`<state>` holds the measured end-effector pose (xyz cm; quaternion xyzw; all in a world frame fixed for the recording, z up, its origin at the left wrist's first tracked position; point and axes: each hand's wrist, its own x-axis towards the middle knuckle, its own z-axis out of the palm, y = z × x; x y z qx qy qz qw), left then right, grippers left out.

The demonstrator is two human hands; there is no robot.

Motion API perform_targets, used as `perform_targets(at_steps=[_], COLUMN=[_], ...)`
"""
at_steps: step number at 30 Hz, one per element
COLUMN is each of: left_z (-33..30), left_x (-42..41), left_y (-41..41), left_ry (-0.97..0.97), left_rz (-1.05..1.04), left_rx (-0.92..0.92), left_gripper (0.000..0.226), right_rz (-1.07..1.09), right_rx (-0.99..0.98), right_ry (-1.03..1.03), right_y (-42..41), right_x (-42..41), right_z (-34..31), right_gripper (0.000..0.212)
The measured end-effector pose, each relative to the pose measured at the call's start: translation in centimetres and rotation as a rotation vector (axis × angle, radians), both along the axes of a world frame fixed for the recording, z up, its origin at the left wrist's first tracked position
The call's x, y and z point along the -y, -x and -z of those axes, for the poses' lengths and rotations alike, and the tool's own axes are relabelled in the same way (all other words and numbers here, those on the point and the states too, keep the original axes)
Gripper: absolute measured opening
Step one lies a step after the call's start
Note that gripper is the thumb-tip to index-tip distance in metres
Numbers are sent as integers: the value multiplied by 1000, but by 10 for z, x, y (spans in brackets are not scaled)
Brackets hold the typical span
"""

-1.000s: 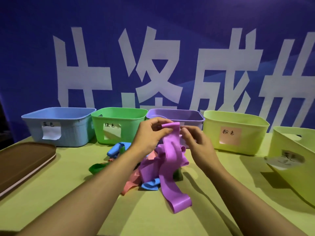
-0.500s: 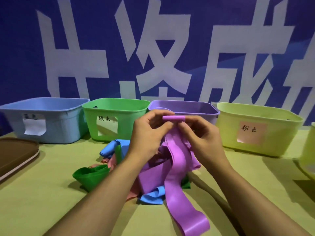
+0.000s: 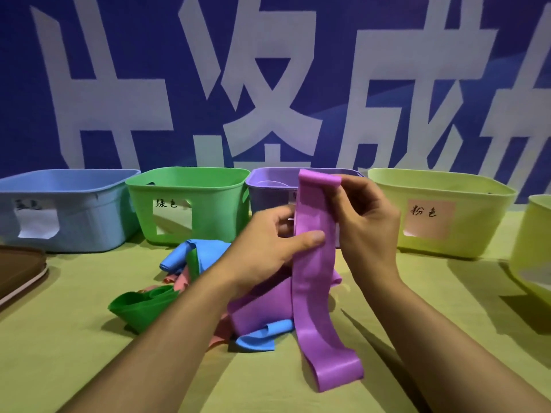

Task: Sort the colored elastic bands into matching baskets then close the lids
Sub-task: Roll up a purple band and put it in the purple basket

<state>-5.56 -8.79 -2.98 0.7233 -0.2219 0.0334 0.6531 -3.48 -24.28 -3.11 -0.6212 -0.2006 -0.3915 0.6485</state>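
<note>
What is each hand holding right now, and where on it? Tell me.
Both hold the purple band. The right hand grips its top fold; the left hand pinches it lower, thumb across the front. Its bottom loop rests on the table.

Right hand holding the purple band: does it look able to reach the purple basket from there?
Probably yes: the right hand holds the purple band just before the purple basket, whose top is open.

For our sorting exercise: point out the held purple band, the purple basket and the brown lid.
purple band [image 3: 311, 263], head view, mid-strip
purple basket [image 3: 268, 201], head view, front wall
brown lid [image 3: 18, 269], head view, top surface
</note>
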Motion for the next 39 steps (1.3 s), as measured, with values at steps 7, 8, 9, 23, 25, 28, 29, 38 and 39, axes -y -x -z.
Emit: perform_targets(at_steps=[7, 8, 9, 23, 25, 28, 29, 38, 39], left_z=[-6, -5, -4, -5, -4, -5, -5, -8, -8], left_x=[2, 1, 0, -4, -5, -7, -7, -5, -6], left_y=[9, 9, 7, -4, -5, -7, -7, -1, -1], left_ry=[217, 210, 179, 177, 188, 199, 196, 250, 250], left_rz=[205, 201, 180, -288, -327, -354, -361, -416, -420], left_rx=[-210, -226, -222, 264, 286, 313, 319, 317, 317], left_gripper=[33, 29, 26, 29, 17, 3, 5, 13, 14], right_rz=[-69, -76, -84, -188, -190, -198, -203, -253, -251], right_rx=[41, 16, -9, -77, -84, -91, -93, -103, -105], right_ry=[-16, -2, 7, 100, 107, 128, 138, 162, 170], right_y=[4, 2, 0, -4, -4, -3, -2, 4, 5], right_x=[-1, -1, -1, -7, -8, -10, -10, -13, -13], right_z=[-5, -3, -1, 12, 12, 11, 11, 9, 9], right_gripper=[11, 11, 11, 13, 15, 16, 16, 15, 15])
